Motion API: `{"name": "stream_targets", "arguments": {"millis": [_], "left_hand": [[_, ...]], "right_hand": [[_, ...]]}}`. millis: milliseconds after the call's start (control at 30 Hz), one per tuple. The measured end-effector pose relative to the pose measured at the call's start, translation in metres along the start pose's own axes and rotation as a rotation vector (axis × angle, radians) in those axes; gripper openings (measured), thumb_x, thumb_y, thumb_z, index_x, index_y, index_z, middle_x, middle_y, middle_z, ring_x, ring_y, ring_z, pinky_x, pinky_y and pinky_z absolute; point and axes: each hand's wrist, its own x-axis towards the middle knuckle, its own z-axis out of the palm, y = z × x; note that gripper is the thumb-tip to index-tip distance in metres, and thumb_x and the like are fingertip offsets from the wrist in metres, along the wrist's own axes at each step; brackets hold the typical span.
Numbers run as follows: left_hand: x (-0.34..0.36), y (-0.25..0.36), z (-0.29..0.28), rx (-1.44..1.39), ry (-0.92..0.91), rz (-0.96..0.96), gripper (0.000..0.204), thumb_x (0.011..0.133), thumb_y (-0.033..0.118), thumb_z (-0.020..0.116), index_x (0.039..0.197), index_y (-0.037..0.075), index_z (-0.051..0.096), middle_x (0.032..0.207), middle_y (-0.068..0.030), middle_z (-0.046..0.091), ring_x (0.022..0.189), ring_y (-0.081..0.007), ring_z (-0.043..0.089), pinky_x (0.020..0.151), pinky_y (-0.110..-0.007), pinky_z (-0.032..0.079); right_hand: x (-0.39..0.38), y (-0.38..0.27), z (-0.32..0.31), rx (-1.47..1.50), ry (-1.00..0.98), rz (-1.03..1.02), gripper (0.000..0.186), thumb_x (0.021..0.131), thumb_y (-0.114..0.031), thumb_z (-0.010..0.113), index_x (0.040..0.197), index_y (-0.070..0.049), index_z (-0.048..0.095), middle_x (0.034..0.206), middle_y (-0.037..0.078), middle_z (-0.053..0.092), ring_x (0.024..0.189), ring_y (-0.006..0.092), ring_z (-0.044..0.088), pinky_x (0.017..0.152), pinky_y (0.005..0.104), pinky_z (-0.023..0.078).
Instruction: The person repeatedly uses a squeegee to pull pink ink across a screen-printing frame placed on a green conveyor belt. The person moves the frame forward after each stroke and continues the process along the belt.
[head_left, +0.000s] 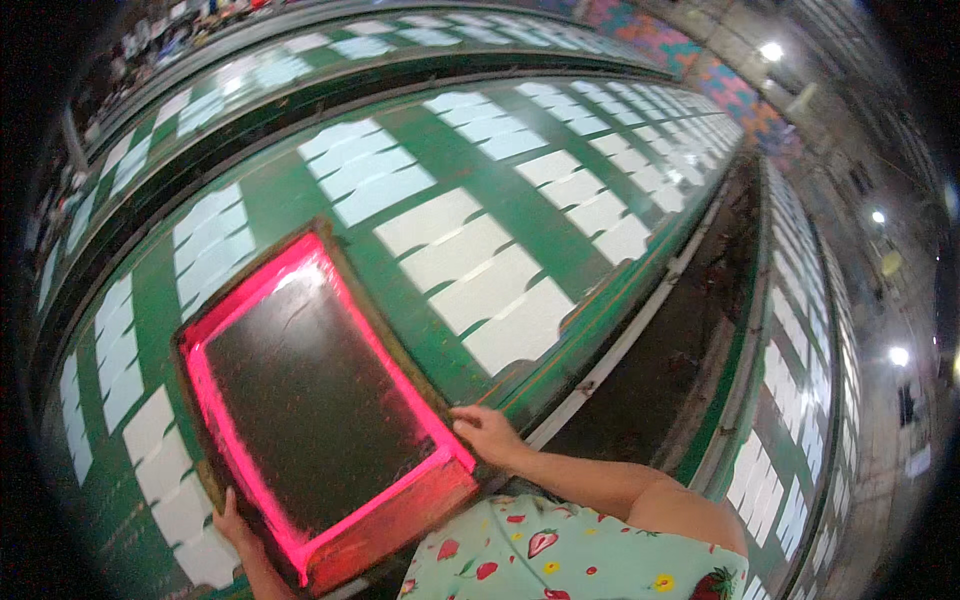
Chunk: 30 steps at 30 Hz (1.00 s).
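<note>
A screen printing frame [322, 400] with a dark mesh and a bright pink inner border lies slanted in front of me, over the long green table [273, 190]. My left hand [234, 522] is closed on its lower left edge, the thumb up along the side. At the lower right corner, my right hand [487, 436] grips the opposite edge. The near end of the frame is stained reddish. Whether the frame rests on the table or hangs just above it, I cannot tell. White cut fabric pieces [470, 262] lie in rows around the frame, some partly hidden by it.
Another green table with pale pieces [370, 47] runs beyond mine on the left. A dark gap [650, 370] separates my table's railed edge [620, 355] from a third table [770, 430] on the right. A colourful patterned surface [655, 40] stands at the far end.
</note>
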Motion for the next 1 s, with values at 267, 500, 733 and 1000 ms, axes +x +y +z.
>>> {"name": "stream_targets", "arguments": {"millis": [267, 500, 733, 1000], "left_hand": [[-0.025, 0.037, 0.044, 0.003, 0.032, -0.041, 0.053, 0.097, 0.015, 0.086, 0.142, -0.005, 0.065, 0.13, -0.0142, 0.075, 0.111, -0.0289, 0.075, 0.099, -0.043, 0.059], [-0.07, 0.032, 0.181, 0.011, 0.148, 0.018, 0.055, 0.094, 0.012, 0.089, 0.14, -0.006, 0.065, 0.125, -0.0136, 0.075, 0.106, -0.0273, 0.074, 0.099, -0.041, 0.058], [-0.152, 0.007, 0.343, -0.03, 0.087, 0.078, 0.043, 0.096, 0.008, 0.087, 0.134, -0.003, 0.07, 0.12, -0.009, 0.078, 0.103, -0.022, 0.074, 0.093, -0.038, 0.06], [-0.209, -0.022, 0.454, -0.004, 0.115, 0.101, 0.04, 0.094, 0.008, 0.088, 0.129, -0.001, 0.071, 0.116, -0.0063, 0.077, 0.101, -0.0197, 0.071, 0.094, -0.036, 0.057]], "right_hand": [[0.028, -0.007, -0.05, -0.013, 0.048, -0.088, 0.046, 0.103, -0.027, 0.077, 0.141, -0.003, 0.074, 0.113, 0.016, 0.072, 0.1, 0.0242, 0.073, 0.088, 0.0366, 0.06], [0.09, 0.038, -0.154, -0.171, 0.095, -0.067, 0.056, 0.099, -0.029, 0.079, 0.152, -0.013, 0.068, 0.122, 0.019, 0.071, 0.113, 0.0325, 0.071, 0.098, 0.0429, 0.059], [0.147, 0.107, -0.289, -0.135, 0.156, 0.018, 0.055, 0.098, -0.02, 0.08, 0.149, -0.003, 0.068, 0.136, 0.018, 0.071, 0.123, 0.0297, 0.068, 0.11, 0.0411, 0.054], [0.181, 0.147, -0.399, 0.023, 0.191, 0.09, 0.048, 0.098, -0.011, 0.079, 0.144, 0.0, 0.071, 0.138, 0.017, 0.072, 0.128, 0.0279, 0.068, 0.113, 0.0395, 0.052]]}}
